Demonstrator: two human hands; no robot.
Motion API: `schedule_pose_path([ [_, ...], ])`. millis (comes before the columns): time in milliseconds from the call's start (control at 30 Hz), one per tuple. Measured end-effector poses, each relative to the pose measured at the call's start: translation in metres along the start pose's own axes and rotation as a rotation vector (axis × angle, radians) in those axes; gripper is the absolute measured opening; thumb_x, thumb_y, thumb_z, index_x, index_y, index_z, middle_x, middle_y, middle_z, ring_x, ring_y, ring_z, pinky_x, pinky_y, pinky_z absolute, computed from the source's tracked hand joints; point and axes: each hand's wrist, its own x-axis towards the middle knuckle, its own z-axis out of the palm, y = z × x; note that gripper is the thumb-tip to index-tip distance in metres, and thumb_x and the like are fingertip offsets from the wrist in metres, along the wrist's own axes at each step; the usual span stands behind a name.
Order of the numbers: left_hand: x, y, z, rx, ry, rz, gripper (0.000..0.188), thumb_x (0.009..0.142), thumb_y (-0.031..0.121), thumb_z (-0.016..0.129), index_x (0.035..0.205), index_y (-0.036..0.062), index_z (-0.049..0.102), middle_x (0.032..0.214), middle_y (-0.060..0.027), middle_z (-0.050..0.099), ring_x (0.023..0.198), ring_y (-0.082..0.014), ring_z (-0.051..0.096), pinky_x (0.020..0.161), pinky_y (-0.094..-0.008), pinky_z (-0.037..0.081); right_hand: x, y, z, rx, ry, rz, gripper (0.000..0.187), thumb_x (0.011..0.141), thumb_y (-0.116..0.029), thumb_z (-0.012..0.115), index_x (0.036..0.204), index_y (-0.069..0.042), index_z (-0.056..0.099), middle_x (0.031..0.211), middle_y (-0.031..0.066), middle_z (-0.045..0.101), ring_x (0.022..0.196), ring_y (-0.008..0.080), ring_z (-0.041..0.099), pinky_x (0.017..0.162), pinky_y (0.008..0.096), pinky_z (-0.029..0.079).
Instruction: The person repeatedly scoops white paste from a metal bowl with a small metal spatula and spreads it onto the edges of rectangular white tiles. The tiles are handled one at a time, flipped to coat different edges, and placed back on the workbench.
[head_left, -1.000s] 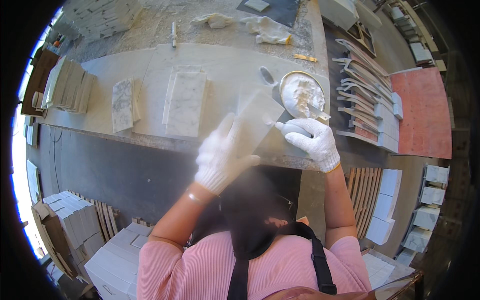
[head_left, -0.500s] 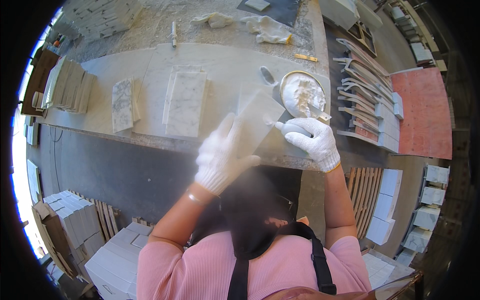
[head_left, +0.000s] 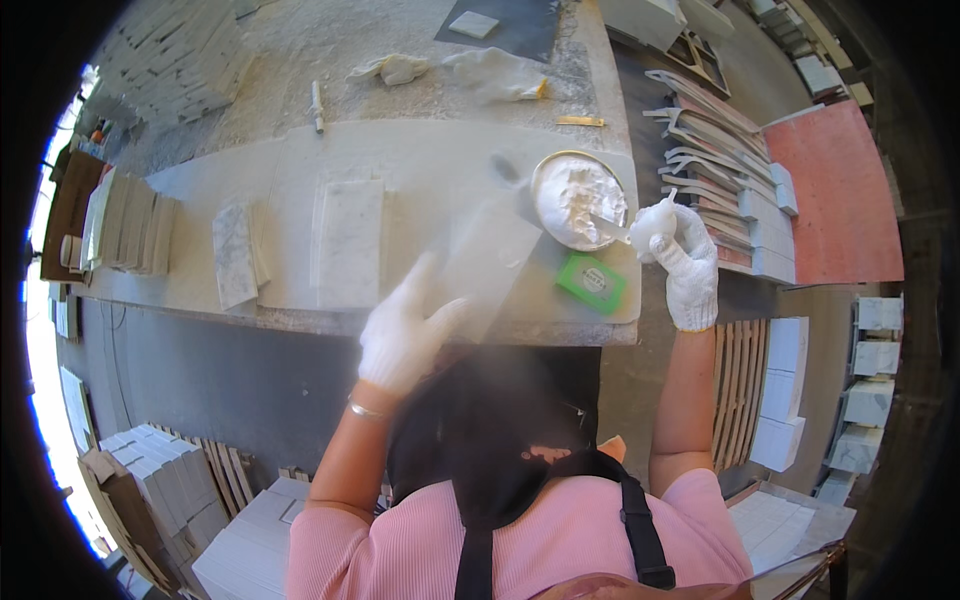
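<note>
My white-gloved left hand (head_left: 402, 335) is at the left edge of a pale rectangular tile (head_left: 490, 250), fingers spread, thumb apart. Haze blurs that part of the bench. In my gloved right hand (head_left: 688, 275) a small white squeeze bulb with a thin nozzle (head_left: 655, 228) is gripped, nozzle up, just past the bench's right edge. To the left of it stands a round tub of white paste (head_left: 578, 200) with a flat blade sticking out of it. A green block with a round label (head_left: 591, 283) lies below the tub, right of the tile.
Several grey-veined marble tiles (head_left: 350, 245) lie left of centre, with a row of upright tiles (head_left: 130, 220) at the far left. Crumpled gloves (head_left: 495, 75), a white marker-like stick (head_left: 318, 107) and a brass-coloured strip (head_left: 580, 121) are farther back. Strapped white blocks (head_left: 770, 230) stand at right.
My right hand has lifted the squeeze bulb away from the tile, up and to the right, uncovering the green block. The whole view has shifted slightly; my left hand stays by the tile.
</note>
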Motion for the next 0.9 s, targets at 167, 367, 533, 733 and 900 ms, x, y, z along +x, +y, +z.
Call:
schedule_pose_path([
  [167,0.012,-0.001,-0.003,-0.364,-0.126,-0.283,0.073,0.090,0.032,0.080,0.150,-0.0010,0.057,0.128,-0.0190,0.073,0.109,-0.0214,0.070,0.094,-0.0336,0.054,0.045,0.032,-0.045,-0.138,0.232,-0.085,0.034,0.095,-0.013,0.082,0.126,-0.002,0.073,0.118,0.0014,0.073,0.109,0.0107,0.066,0.100,0.0286,0.051],
  [367,0.012,0.004,-0.008,-0.561,-0.262,-0.244,0.063,0.091,0.023,0.079,0.144,-0.0051,0.061,0.110,-0.0081,0.074,0.090,-0.0115,0.066,0.079,-0.0271,0.053,0.099,0.089,-0.053,-0.535,0.226,0.002,0.032,0.091,-0.018,0.082,0.120,-0.008,0.076,0.111,0.0034,0.079,0.101,0.0109,0.069,0.092,0.0293,0.053],
  [533,0.009,0.005,-0.002,-0.669,-0.172,-0.237,0.061,0.090,0.026,0.078,0.143,-0.0014,0.063,0.093,-0.0066,0.074,0.064,-0.0098,0.065,0.055,-0.0213,0.049,0.120,0.111,-0.051,-0.596,0.161,0.063,0.040,0.086,-0.015,0.086,0.124,-0.008,0.075,0.112,0.0054,0.080,0.101,0.0122,0.073,0.092,0.0297,0.055],
  [733,-0.001,0.008,-0.009,-0.731,-0.154,-0.286,0.053,0.094,0.027,0.075,0.135,-0.0059,0.066,0.093,-0.0082,0.075,0.063,-0.0103,0.065,0.058,-0.0226,0.051,0.093,0.086,-0.057,-0.640,0.274,0.030,0.054,0.091,-0.013,0.080,0.142,-0.008,0.066,0.134,0.0108,0.073,0.117,0.0154,0.069,0.095,0.0329,0.056],
  [900,0.000,0.029,-0.012,-0.719,-0.106,-0.272,0.050,0.096,0.027,0.074,0.133,-0.0059,0.065,0.090,-0.0068,0.074,0.063,-0.0100,0.064,0.058,-0.0217,0.050,0.026,0.046,-0.029,-0.667,0.115,-0.074,0.038,0.098,-0.032,0.076,0.128,-0.010,0.075,0.117,0.0091,0.079,0.098,0.0207,0.075,0.086,0.0348,0.058],
])
